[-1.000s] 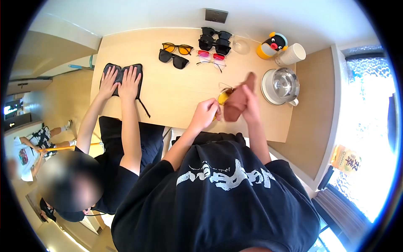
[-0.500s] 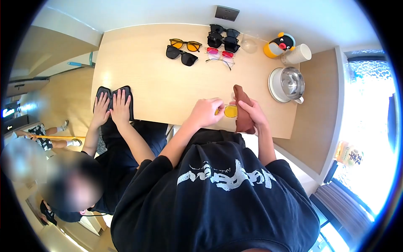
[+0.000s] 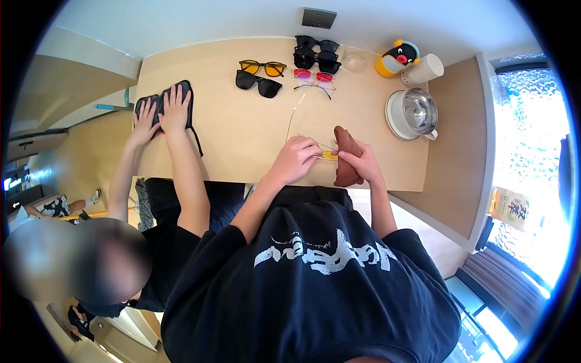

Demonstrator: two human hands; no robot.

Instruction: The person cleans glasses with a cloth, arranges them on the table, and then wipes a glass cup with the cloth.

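My left hand [image 3: 295,160] is closed on a pair of thin-framed glasses with yellow lenses [image 3: 329,155], just in front of my body near the table's front edge. One thin temple arm of the glasses sticks up past my fingers. A folded brown cloth [image 3: 345,151] is gripped in my right hand [image 3: 364,162], its thumb lying on the near face. The right end of the glasses meets the cloth, which hides part of it. Beyond my hands lie glasses with pink-red lenses [image 3: 313,77].
Black sunglasses [image 3: 317,60], yellow-lensed glasses [image 3: 262,68] and dark glasses [image 3: 259,83] lie at the back. A penguin figure [image 3: 396,59], paper cups [image 3: 423,69] and a steel pot [image 3: 419,112] stand right. At left, a co-worker's hands [image 3: 175,109] rest on an open black case [image 3: 189,100].
The glasses have turned in my left hand; less yellow lens shows and a temple arm now points up. The co-worker's hands and black case have shifted farther up the table.
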